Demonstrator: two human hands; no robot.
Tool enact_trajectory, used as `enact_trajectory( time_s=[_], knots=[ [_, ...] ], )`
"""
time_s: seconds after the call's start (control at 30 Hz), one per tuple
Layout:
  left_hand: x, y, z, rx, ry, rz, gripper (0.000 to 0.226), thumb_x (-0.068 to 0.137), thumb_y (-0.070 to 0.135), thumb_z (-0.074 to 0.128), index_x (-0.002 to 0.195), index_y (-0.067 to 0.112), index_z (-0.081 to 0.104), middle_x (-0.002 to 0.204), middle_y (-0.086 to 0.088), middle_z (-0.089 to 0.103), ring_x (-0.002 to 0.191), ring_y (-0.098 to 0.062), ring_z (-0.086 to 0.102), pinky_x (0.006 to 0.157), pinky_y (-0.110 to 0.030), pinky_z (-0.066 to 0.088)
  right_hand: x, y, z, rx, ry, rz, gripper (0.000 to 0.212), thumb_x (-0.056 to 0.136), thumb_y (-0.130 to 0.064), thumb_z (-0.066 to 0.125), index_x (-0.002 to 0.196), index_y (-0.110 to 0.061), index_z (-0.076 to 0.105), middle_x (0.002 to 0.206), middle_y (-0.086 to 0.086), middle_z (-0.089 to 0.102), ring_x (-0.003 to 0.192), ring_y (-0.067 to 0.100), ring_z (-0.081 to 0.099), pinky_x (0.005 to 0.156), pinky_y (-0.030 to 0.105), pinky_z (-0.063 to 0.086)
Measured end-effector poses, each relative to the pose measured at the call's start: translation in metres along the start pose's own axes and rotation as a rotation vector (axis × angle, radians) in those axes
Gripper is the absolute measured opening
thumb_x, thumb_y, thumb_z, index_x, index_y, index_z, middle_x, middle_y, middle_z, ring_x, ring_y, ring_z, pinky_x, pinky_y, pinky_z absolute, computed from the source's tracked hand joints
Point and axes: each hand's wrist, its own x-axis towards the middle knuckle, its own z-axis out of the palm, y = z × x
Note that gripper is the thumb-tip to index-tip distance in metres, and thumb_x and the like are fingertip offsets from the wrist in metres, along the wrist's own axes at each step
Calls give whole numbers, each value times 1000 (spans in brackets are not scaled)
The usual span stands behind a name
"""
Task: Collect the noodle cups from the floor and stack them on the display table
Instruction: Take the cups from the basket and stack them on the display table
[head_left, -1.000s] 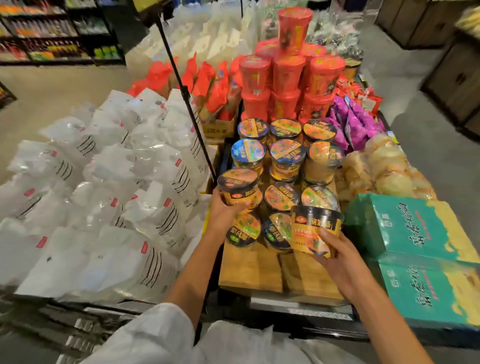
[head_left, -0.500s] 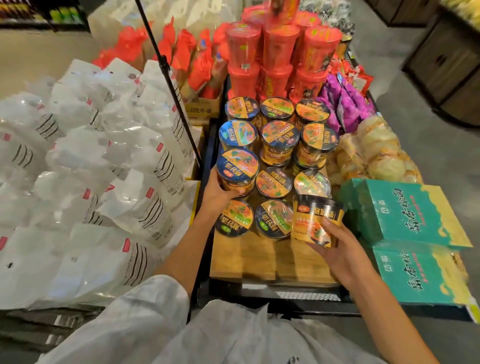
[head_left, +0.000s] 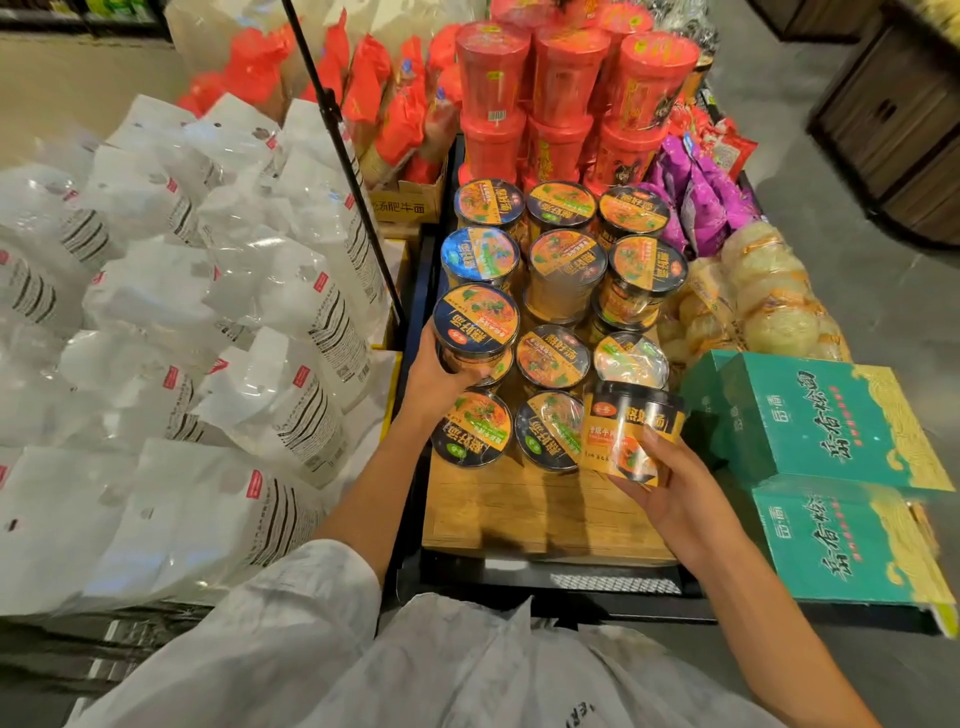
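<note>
Several yellow-and-black noodle cups stand in rows on the wooden display table (head_left: 519, 514). My left hand (head_left: 439, 382) grips one noodle cup (head_left: 475, 322) by its side, above the left column of cups, over another cup. My right hand (head_left: 667, 491) holds a second noodle cup (head_left: 631, 431) tilted toward me at the front right of the rows. Two cups (head_left: 470, 428) stand at the front, between my hands. Farther back, the cups are stacked two high.
Red noodle tubs (head_left: 566, 83) are stacked behind the cups. White bags (head_left: 218, 312) fill the left side, with a black pole (head_left: 345, 156) rising among them. Green boxes (head_left: 831, 415) lie on the right, pale packets (head_left: 763, 296) and purple packets (head_left: 701, 197) beyond them.
My left hand has lifted its cup up and forward over the left column. The right hand's cup has barely moved. The camera has moved closer and looks further down.
</note>
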Motion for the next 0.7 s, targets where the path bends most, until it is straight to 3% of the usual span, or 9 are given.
enact_trajectory(
  time_s=[0.2,0.33,0.4,0.47,0.53,0.6,0.7],
  knots=[
    [-1,-2,0,-5,-17,-1,109,75,20,95,161,30,29,151,6,55,142,-15,50,118,-46,45,4,0,8,13,10,-1,62,88,-32,75,146,-16,58,134,2,72,129,25,65,110,51,48],
    [1,-3,-1,9,-37,-6,115,75,18,95,164,30,22,154,9,49,142,-8,45,117,-35,42,10,2,14,89,35,-27,69,88,-37,74,151,-18,53,142,2,67,136,27,60,110,54,49],
    [1,-4,-4,29,-43,-22,124,75,19,95,168,27,13,164,5,39,145,-5,35,114,-28,35,15,1,19,90,47,-47,70,89,-40,75,152,-20,51,143,1,66,136,28,59,105,49,53],
    [-3,-8,-7,38,-12,-66,127,76,22,94,169,22,7,170,-1,29,153,-12,27,118,-31,30,22,-1,25,40,57,-76,73,85,-47,79,149,-24,53,139,-3,69,133,23,62,105,46,52],
    [-13,-15,-8,23,37,-130,120,81,28,91,168,20,10,171,-6,27,157,-21,26,124,-42,30,30,-5,34,-47,90,-104,74,77,-59,81,142,-33,57,127,-14,73,123,10,66,110,46,46],
    [-27,-25,-4,19,78,-198,105,87,33,85,167,18,18,167,-7,35,153,-23,35,122,-44,36,41,-9,44,-126,133,-155,72,69,-68,83,132,-44,57,116,-23,75,108,-1,70,104,38,48],
    [-51,-41,8,13,101,-250,78,96,35,75,161,19,36,150,-2,53,135,-18,53,100,-24,49,63,-13,57,-200,154,-211,82,67,-65,89,135,-38,53,117,-21,75,110,2,71,90,29,52]
  ],
)
